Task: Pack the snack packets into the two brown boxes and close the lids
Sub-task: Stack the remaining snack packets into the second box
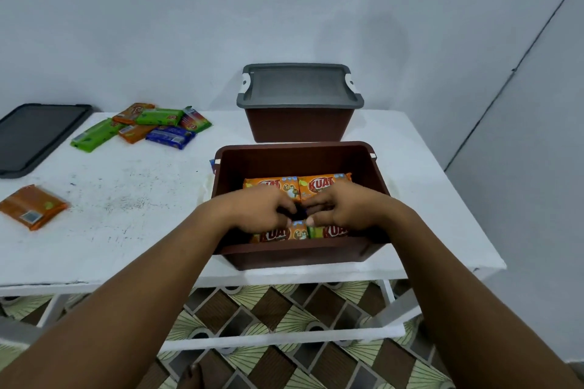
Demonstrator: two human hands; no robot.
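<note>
An open brown box [300, 257] stands at the table's front edge. It holds several orange snack packets: two lie at its back [322, 183] and two more stand along its front wall [298, 232]. Both my hands reach into the box, side by side. My left hand [259, 207] curls its fingers and thumb over the front left packet. My right hand [343, 207] does the same over the front right packet [331, 232]. A second brown box [298, 125] stands behind, with a grey lid [300, 85] on it.
A loose dark grey lid [34, 136] lies at the table's far left. A pile of green, orange and blue packets [142, 126] sits behind the middle of the white table [126, 199]. One orange packet [31, 207] lies alone at the left. A wall stands close behind.
</note>
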